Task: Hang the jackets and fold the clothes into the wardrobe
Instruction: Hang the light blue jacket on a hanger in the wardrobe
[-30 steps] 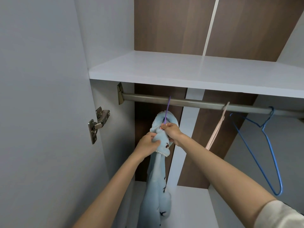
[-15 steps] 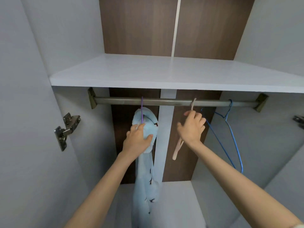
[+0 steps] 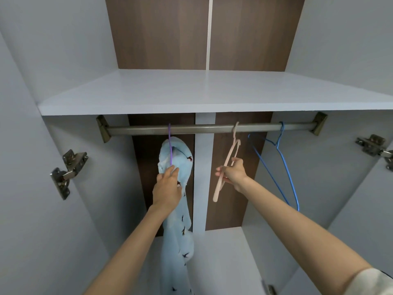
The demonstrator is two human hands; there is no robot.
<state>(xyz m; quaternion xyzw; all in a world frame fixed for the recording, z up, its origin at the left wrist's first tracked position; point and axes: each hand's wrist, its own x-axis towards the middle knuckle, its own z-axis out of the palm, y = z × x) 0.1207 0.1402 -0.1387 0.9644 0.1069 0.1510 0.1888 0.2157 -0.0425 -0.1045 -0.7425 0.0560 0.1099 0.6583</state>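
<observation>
Head view: my left hand (image 3: 168, 188) grips the pale blue jacket (image 3: 177, 231) near its collar, steadying it on the purple hanger (image 3: 169, 145) hooked over the rail (image 3: 202, 129). My right hand (image 3: 232, 174) pinches the empty pink hanger (image 3: 228, 160), probably to take it for the next jacket.

There goes the blue garment (image 3: 178, 241) off the bottom edge. The purple hanger (image 3: 170, 145) vanishes behind the left hand (image 3: 168, 188); the right hand (image 3: 232, 174) masks the pink hanger (image 3: 229, 154) mid-length. 1 hinge (image 3: 372, 144) clipped at right.
</observation>
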